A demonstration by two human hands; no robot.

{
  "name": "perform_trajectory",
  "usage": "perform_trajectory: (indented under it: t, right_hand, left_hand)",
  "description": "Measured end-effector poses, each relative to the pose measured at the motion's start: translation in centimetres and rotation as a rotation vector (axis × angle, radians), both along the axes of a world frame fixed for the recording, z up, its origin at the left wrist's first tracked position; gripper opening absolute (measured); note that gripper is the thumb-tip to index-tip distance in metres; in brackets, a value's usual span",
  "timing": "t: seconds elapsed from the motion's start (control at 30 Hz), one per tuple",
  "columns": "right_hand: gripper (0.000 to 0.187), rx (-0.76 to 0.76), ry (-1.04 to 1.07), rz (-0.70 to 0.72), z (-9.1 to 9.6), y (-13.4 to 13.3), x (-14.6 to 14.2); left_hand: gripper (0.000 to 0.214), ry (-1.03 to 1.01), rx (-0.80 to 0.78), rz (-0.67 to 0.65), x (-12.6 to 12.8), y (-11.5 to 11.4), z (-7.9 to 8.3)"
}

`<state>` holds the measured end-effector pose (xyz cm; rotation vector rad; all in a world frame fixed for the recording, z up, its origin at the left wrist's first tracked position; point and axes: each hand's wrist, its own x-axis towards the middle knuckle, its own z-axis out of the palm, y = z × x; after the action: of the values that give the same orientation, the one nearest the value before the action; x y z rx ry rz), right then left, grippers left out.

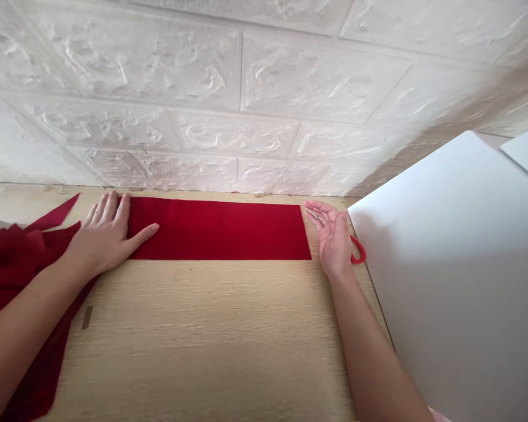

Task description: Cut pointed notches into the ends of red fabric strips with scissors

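The left hand (101, 234) lies with fingers spread flat on the red cloth (215, 230) along the worktop's (202, 351) back edge; the right hand's (333, 240) fingers curl slightly apart just beside the cloth's end, near a red hook (358, 251).

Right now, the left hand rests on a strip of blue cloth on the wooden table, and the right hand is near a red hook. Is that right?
Not quite: the cloth is red, not blue, as the head view shows. The left hand rests on a strip of red cloth on the wooden table, and the right hand is near a red hook.
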<state>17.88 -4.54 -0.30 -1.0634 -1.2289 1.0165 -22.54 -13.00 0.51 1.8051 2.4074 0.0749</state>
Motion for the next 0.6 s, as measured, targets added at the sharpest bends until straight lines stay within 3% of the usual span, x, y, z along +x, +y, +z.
perform_trajectory:
  t: [0.37, 0.6]
  right_hand:
    - [0.073, -0.020, -0.257, 0.101, -0.54, -0.33, 0.34]
    - [0.066, -0.016, -0.432, 0.083, -0.83, -0.38, 0.44]
  left_hand:
    - [0.115, -0.004, 0.009, 0.040, 0.09, 0.03, -0.20]
    - [0.116, 0.000, 0.010, -0.013, -0.07, 0.00, -0.10]
